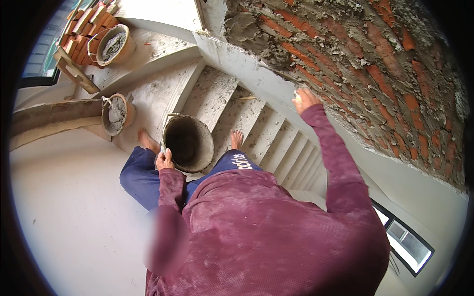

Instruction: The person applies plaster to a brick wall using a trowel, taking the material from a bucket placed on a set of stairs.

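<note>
My left hand is closed on the rim of a dark, mortar-crusted bucket, tipped so that its shadowy inside faces up. Whatever lies at its bottom is too dark to make out. Out to the right, my right hand is raised close to the lower edge of a brick wall roughly smeared with grey mortar. Its fingers are curled, and a small pale bit shows at them. What that hand holds, if anything, cannot be made out.
Dusty stairs with mortar crumbs descend to the right past my bare feet. At left stand a small bucket of mortar and a larger mortar bucket. Stacked bricks and a wooden piece are beyond. A curved ledge borders the left.
</note>
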A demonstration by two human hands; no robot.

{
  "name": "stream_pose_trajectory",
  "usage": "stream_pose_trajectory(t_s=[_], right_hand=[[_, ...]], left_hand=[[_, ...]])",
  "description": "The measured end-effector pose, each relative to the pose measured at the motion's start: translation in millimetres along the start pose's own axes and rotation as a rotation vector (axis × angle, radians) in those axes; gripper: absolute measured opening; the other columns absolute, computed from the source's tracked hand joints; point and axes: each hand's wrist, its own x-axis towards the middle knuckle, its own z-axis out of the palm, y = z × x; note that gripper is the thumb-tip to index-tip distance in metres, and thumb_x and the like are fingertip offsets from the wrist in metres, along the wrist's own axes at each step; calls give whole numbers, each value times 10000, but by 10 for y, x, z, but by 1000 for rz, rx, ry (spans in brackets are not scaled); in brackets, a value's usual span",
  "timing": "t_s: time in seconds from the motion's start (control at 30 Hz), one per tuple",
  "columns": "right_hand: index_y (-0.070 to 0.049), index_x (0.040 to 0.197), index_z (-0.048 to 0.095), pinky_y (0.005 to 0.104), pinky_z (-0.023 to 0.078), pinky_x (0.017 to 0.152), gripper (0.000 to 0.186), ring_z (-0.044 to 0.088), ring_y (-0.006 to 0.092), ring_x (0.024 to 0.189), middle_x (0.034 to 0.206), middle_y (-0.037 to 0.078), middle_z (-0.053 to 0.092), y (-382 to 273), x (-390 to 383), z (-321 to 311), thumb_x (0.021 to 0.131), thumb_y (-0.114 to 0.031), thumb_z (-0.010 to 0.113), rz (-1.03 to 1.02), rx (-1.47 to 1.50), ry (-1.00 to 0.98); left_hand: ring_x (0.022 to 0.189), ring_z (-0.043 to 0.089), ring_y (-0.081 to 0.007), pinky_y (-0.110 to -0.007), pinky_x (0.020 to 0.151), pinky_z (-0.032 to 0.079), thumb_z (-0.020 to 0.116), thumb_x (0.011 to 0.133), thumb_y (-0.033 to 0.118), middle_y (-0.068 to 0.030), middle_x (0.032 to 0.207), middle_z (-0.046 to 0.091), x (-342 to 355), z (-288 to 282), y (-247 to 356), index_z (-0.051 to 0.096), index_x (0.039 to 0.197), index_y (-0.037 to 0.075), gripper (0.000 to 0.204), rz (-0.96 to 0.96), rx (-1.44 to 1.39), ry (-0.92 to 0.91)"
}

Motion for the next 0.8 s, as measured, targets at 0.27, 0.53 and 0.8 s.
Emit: stream_pose_trajectory(t_s=[0.27,0.53,0.8], right_hand=[[-65,1012,592,390,466,785,375,580,301,886,994,143,596,179,383,-125,717,-281,677,135,14,66],[-47,975,627,348,482,745,363,603,283,808,913,130,625,461,-223,-1209,704,-279,694,1,116,257],[-96,963,622,370,477,708,304,584,280,805,868,120,593,67,58,-144,707,-250,685,-135,50,324]], left_hand=[[563,299,-57,-253,482,269,578,845,355,52,582,366,120,-33,-83,438,587,51,422,-121,35,-34],[550,271,-47,-234,480,229,601,827,376,65,564,350,170,136,-27,437,571,102,410,-128,-19,-49],[529,255,-59,-262,461,217,668,764,377,62,543,302,313,182,-34,347,543,104,476,-166,26,-86]])
